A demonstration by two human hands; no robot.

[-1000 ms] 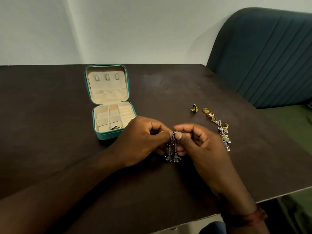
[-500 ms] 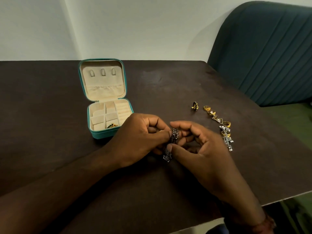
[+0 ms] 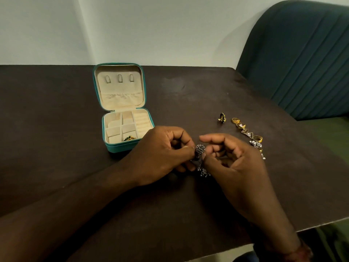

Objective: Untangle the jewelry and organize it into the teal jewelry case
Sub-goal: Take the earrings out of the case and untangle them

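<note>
The teal jewelry case (image 3: 111, 148) stands open on the dark table (image 3: 56, 129), with cream compartments and one green-and-gold piece (image 3: 129, 138) in its front compartment. Just right of the case, my left hand (image 3: 162, 154) and my right hand (image 3: 232, 157) both pinch a tangled dark silver earring cluster (image 3: 200, 149) between them; its beaded dangles (image 3: 204, 173) hang below the fingers. A row of gold rings and silver pieces (image 3: 247, 133) lies on the table to the right of my right hand, with a small dark-and-gold ring (image 3: 222, 118) beside it.
A teal padded chair back (image 3: 302, 59) stands at the table's right side. The table's front edge (image 3: 321, 224) runs close under my right wrist. A pale wall is behind the table.
The silver cluster has turned between my fingers, so its round flower-shaped top now faces up. My right thumb has shifted lower on it. The camera view drifted slightly.
</note>
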